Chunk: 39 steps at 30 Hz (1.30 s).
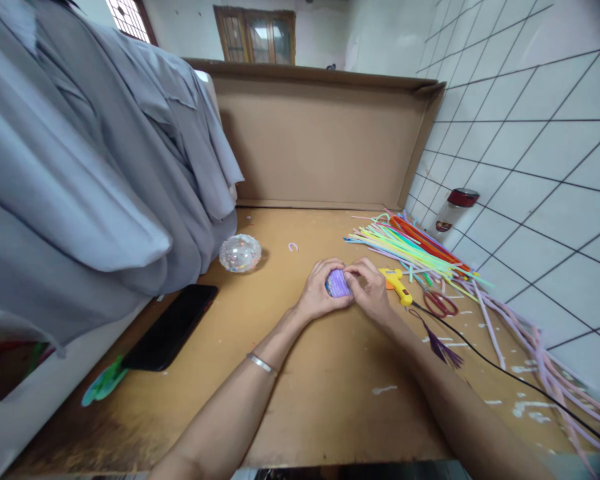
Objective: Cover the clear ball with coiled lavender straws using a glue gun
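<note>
Near the middle of the table, my left hand (320,293) is wrapped round a small purple ribbed object (338,284); its exact kind is not clear. Its left edge shows a bluish, see-through part. My right hand (369,290) touches its right side with thumb and forefinger pressed together; whatever sits in that pinch is too small to make out. Just beyond the right hand lies a yellow glue gun (399,287) with a black cord. A little C-shaped pale lilac piece (293,247) rests on the table ahead of my hands.
Left stand a clear ball-like bowl (241,253) and a black phone (173,327) over a green item (104,381). Right lie colourful pipe cleaners (410,243), red-handled scissors (441,304), a purple tassel (444,350) and a jar (455,210). Cardboard (315,140) closes the back; grey cloth (130,167) hangs left.
</note>
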Motion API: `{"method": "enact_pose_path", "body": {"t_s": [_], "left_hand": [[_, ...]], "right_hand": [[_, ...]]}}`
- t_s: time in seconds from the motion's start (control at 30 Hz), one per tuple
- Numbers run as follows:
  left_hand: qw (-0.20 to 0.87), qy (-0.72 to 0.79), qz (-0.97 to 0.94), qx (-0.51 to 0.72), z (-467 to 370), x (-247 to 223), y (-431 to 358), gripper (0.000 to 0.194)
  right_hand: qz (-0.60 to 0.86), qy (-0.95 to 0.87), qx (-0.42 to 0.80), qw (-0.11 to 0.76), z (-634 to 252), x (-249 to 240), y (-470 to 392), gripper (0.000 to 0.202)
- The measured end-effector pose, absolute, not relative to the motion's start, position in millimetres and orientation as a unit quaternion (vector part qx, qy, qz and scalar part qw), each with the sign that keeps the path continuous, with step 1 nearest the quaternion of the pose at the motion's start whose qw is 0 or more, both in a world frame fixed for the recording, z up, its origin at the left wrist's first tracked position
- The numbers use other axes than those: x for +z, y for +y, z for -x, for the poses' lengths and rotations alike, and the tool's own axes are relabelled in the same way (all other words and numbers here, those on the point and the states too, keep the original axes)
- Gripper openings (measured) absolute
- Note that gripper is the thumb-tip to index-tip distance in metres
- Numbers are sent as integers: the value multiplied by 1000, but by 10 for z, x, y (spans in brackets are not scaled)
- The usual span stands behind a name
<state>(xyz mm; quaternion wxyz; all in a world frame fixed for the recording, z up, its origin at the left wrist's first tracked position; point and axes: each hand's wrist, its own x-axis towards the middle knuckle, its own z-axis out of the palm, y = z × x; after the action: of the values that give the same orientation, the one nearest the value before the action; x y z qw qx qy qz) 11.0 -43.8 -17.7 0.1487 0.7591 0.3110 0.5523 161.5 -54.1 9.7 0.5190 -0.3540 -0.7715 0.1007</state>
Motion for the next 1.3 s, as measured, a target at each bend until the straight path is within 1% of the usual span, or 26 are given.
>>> {"method": "enact_pose_path", "body": {"t_s": [0.27, 0.67, 0.83, 1.03, 1.13, 1.23, 1.3], "left_hand": [[165, 322, -750, 554, -114, -165, -448, 53], [187, 320, -745, 554, -116, -178, -435, 54], [162, 314, -758, 548, -110, -175, -444, 55], [115, 314, -782, 526, -94, -198, -435, 73], [100, 319, -780, 529, -124, -204, -441, 71], [118, 336, -758, 546, -158, -204, -449, 61], [161, 359, -725, 566, -159, -207, -441, 60]], "right_hand": [[362, -765, 121, 519, -1641, 96, -524, 13], [357, -769, 105, 519, -1660, 81, -506, 11], [361, -766, 103, 522, -1663, 66, -496, 8], [369, -761, 103, 524, -1660, 53, -497, 9], [371, -763, 101, 519, -1661, 53, -495, 11], [403, -766, 62, 497, -1700, 73, -480, 16], [483, -751, -9, 450, -1764, 94, -460, 20]]}}
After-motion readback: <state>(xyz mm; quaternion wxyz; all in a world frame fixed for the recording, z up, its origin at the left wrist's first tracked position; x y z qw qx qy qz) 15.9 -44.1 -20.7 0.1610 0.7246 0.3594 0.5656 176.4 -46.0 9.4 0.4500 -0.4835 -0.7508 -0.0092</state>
